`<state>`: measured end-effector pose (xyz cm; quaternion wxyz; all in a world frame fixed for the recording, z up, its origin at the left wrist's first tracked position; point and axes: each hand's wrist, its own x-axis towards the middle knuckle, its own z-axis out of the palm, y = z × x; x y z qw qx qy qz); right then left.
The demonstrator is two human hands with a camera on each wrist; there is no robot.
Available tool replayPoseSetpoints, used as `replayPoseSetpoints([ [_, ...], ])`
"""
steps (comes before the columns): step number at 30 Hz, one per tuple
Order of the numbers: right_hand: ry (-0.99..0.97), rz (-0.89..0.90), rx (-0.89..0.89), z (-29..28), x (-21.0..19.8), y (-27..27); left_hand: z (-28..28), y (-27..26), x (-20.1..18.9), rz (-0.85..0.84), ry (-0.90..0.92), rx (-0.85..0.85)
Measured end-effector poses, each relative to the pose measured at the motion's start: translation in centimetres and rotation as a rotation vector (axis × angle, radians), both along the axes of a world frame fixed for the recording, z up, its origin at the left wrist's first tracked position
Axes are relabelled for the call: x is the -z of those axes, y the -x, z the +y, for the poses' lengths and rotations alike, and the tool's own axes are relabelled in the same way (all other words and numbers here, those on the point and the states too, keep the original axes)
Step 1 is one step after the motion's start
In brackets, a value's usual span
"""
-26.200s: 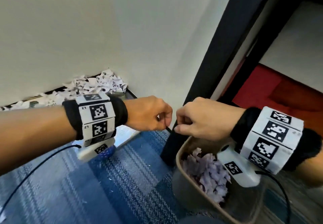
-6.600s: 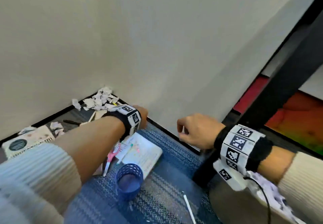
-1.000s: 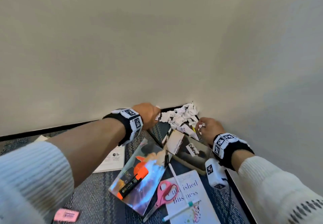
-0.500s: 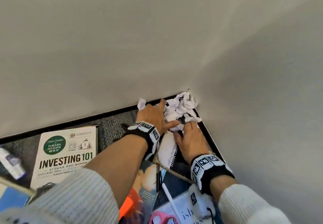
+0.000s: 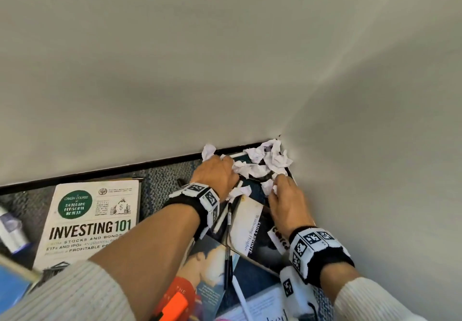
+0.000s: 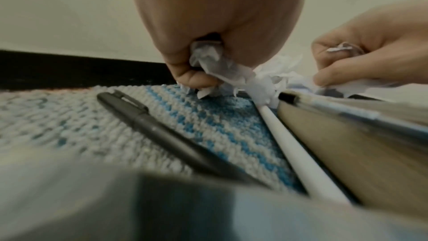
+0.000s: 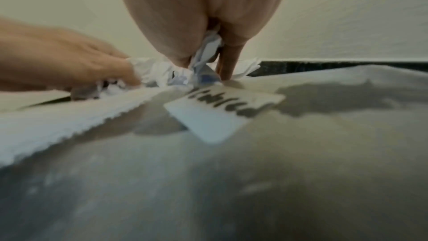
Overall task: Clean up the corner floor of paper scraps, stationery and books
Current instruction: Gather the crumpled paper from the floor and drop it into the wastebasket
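Against the corner walls, my left hand (image 5: 216,174) and right hand (image 5: 287,201) each clutch crumpled white paper scraps (image 5: 268,156). Most scraps, the paperback books (image 5: 92,223) and black pens (image 6: 162,131) remain on the floor, I judge.

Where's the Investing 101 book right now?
Head view, lower left: the Investing 101 book lies flat on the carpet near the baseboard, partly under the left forearm.

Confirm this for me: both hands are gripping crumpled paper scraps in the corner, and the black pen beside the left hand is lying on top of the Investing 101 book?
Not quite. The left hand and right hand do grip paper scraps, but the black pen lies on the carpet, as the left wrist view shows.
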<state>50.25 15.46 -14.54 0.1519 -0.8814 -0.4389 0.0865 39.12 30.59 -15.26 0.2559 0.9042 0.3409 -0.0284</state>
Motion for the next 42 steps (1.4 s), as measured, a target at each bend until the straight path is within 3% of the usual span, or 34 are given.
replayPoseSetpoints([
  [4,-0.217,-0.096,0.074,-0.3,-1.6,-1.6,0.2,0.8,-0.5,-0.095,-0.049,-0.074],
  [8,-0.307,-0.142,0.105,1.5,-2.9,-2.7,-0.7,1.4,-1.2,-0.079,-0.112,-0.012],
  [11,-0.197,-0.183,0.056,2.9,-2.4,-2.9,-0.9,1.7,-1.7,0.016,-0.143,0.069],
  [16,0.231,-0.231,-0.048,3.1,1.1,-3.0,-1.6,1.8,-1.1,0.071,-0.118,0.209],
  [28,0.165,-0.119,-0.103,2.3,0.2,-2.6,-1.5,0.6,-0.2,0.169,-0.115,0.283],
  [36,-0.216,-0.052,0.012,2.9,-1.3,-2.4,-1.1,0.7,-0.3,0.139,-0.081,0.213],
  [42,0.02,-0.049,-0.083,4.1,-0.2,-1.3,0.1,1.6,-2.0,0.024,-0.165,-0.03],
])
